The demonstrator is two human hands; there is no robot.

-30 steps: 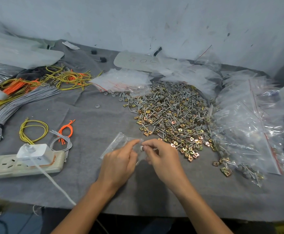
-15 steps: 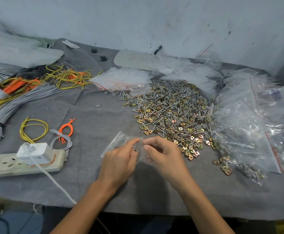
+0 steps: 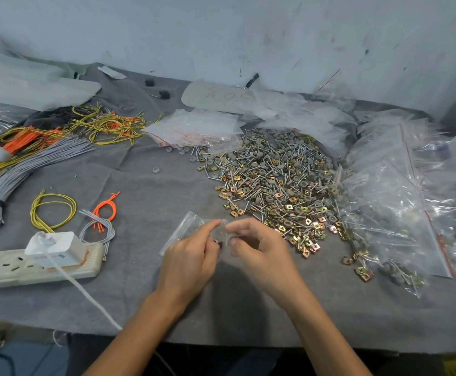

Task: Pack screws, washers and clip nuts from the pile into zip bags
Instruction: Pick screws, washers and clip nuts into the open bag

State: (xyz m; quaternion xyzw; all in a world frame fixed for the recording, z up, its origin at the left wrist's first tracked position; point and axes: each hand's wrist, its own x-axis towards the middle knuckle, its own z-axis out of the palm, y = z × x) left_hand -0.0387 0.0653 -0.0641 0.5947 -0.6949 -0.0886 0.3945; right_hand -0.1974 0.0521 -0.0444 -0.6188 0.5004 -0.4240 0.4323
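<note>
Left hand [image 3: 187,263], right hand [image 3: 264,257] bare; forearms bare to frame edge

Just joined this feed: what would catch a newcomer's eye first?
First, the pile of screws, washers and clip nuts at centre-right. Just in front, the left hand and right hand pinch a clear zip bag at its mouth. Filled bags heap at the right; orange, yellow and grey wires lie far left.

Scuffed, marked white wall [image 3: 248,36] stands directly behind table [image 3: 145,185]; table covered in grey felt cloth.
</note>
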